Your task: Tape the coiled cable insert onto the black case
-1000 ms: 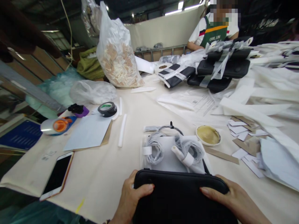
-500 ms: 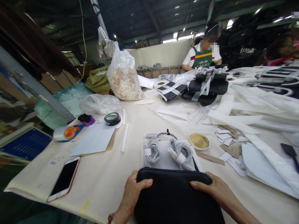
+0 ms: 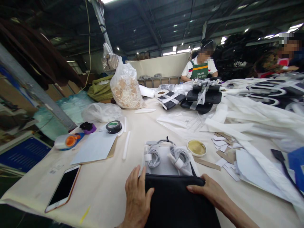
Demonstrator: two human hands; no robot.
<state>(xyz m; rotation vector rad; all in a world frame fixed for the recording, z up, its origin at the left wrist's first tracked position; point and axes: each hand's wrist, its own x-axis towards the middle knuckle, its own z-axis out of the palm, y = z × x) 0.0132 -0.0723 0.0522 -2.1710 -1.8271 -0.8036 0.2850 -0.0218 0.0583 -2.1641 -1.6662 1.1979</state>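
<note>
A black zip pouch (image 3: 178, 202) lies in front of me, its far edge over a flat grey-white pack (image 3: 162, 158) with two coiled grey cables bound in white wraps. My left hand (image 3: 137, 196) rests at the pouch's left edge, fingers stretched forward and apart, thumb touching the pouch. At the far right corner my right hand (image 3: 206, 188) grips the pouch, thumb on top and the other fingers partly hidden at its side. A shallow round dish (image 3: 196, 148) with a yellowish inside stands just beyond the pack, to the right.
On the left lie a phone (image 3: 63, 188), grey-white sheets (image 3: 95, 147) and black tape (image 3: 113, 126). Card scraps (image 3: 225, 144) and white strips (image 3: 251, 152) cover the right. Wrapped black pouches (image 3: 201, 96) are piled farther back, near a co-worker in a green apron (image 3: 199, 71).
My left hand has loosened from the pouch's corner and its fingers have straightened forward. My right hand stays on the pouch. The view has shifted slightly.
</note>
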